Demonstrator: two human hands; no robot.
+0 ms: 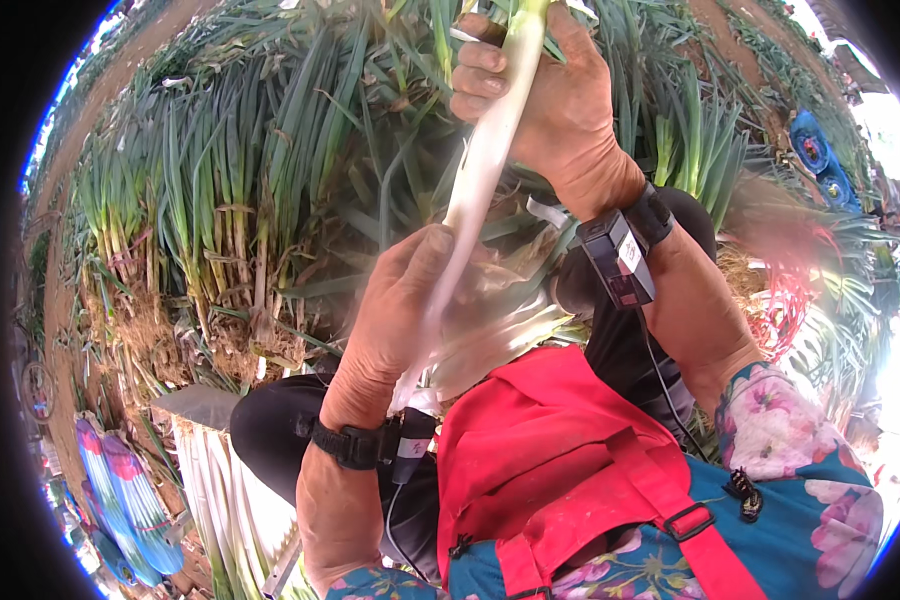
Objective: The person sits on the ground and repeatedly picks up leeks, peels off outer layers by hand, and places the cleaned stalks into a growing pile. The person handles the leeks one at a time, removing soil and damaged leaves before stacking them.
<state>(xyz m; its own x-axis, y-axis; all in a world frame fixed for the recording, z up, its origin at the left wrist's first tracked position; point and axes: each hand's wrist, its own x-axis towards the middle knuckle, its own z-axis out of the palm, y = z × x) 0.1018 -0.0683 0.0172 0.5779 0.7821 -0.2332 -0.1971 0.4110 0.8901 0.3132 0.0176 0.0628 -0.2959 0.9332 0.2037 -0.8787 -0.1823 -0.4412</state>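
A long green onion (487, 165) with a smooth white shaft runs diagonally between my two hands, its green top going up past the picture's edge. My right hand (555, 112) curls round the upper shaft, just below the green part. Lower down, my left hand (401, 292) holds the shaft with the thumb lying along it. The lower end is blurred near my left wrist. Below my hands, loose pale peeled leaves (499, 341) lie between my knees. Each wrist wears a black strap with a small device (619, 255) and a cable.
Unpeeled green onions with dry roots (217, 217) stand in a thick row at the left. Clean white stalks (225, 495) lie bundled beside my left knee, near a metal plate (195, 405). Red twine (784, 307) hangs at the right. Blue-wrapped bundles (131, 487) lie further off.
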